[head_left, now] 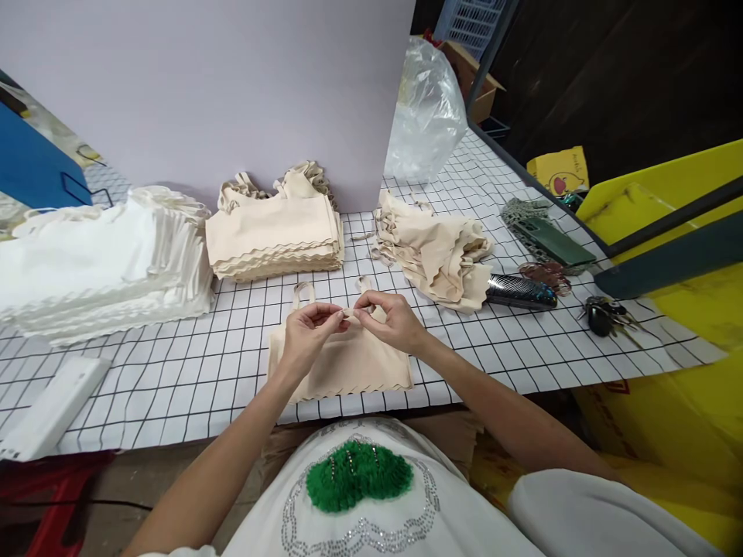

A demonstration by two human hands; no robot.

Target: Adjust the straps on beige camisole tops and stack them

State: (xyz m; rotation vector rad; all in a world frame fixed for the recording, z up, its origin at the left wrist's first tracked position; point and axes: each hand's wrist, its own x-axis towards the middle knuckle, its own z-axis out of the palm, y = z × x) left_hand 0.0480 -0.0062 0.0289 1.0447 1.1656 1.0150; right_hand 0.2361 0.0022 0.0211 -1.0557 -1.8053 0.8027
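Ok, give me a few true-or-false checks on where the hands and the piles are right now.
1. Both the left hand and the right hand pinch a strap of the beige garment lying on the table. True.
2. The white stack sits to the right of the hands. False: it is at the left.
3. The keys lie on the table at the right. True.
4. The plastic bag lies on top of the folded beige stack. False: it stands at the back right, apart from that stack.
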